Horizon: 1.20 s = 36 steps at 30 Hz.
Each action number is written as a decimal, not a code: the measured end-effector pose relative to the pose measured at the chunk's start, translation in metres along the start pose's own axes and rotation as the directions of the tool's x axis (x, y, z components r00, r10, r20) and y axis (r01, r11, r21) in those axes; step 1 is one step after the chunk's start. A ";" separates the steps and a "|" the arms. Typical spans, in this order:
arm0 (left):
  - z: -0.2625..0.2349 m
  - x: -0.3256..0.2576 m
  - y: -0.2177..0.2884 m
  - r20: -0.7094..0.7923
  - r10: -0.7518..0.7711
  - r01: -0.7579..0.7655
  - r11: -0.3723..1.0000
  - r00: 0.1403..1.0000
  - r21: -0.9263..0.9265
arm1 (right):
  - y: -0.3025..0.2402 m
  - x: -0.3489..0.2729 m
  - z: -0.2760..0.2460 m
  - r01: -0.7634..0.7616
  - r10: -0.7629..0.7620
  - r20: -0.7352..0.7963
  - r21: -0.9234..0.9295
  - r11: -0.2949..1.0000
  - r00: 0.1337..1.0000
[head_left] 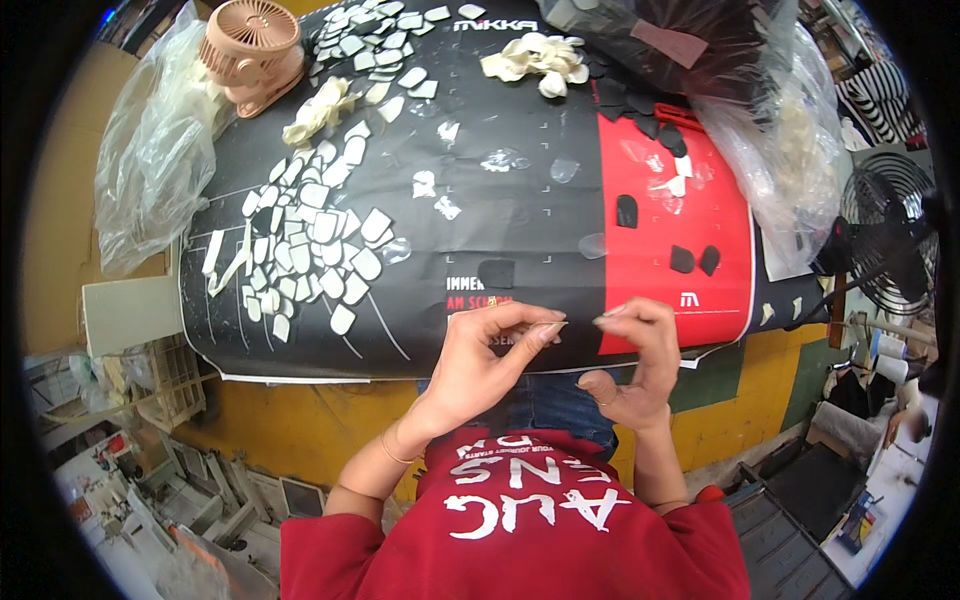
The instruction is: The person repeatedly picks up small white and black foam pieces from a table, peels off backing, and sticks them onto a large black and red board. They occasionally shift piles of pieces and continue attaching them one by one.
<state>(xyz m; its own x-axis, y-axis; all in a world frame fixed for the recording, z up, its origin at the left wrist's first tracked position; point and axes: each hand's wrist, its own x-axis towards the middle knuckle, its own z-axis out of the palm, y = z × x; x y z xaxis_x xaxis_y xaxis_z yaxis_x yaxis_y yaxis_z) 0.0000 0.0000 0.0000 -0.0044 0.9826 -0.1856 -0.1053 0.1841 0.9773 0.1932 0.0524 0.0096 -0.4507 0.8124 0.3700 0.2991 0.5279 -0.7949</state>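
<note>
Near the front edge of the covered table, my left hand (490,350) is closed in a pinch, thumb against fingers. A thin pale sliver pokes out at its fingertips, too small to name. Just to the right, my right hand (640,365) is open, its fingertips curled toward the left hand and its thumb apart. Beyond the left hand, a black rounded pad (496,273) lies on the black part of the printed mat (500,220). Several white, dark-edged pads (322,227) are heaped to the left. More black pads (682,260) rest on the mat's red part.
A pink fan (250,50) stands at the far left by a clear plastic bag (150,150). Cream fabric pieces (537,62) and clear film scraps (505,160) are scattered about. Another bag (790,150) hangs over the right side, near a black fan (885,230).
</note>
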 end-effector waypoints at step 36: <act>-0.027 -0.019 -0.042 -0.069 0.407 -0.113 0.405 0.911 0.907 | -0.002 0.056 0.067 -0.454 0.460 0.155 -0.074 0.888 0.874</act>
<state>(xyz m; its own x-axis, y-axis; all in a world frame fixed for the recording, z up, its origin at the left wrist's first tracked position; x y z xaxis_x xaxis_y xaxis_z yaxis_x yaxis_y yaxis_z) -0.0223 -0.0273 -0.0402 -0.1151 0.9684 0.2213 0.8599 -0.0144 0.5102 0.1106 0.0804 -0.0006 -0.3872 0.9146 -0.1169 0.5325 0.1183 -0.8381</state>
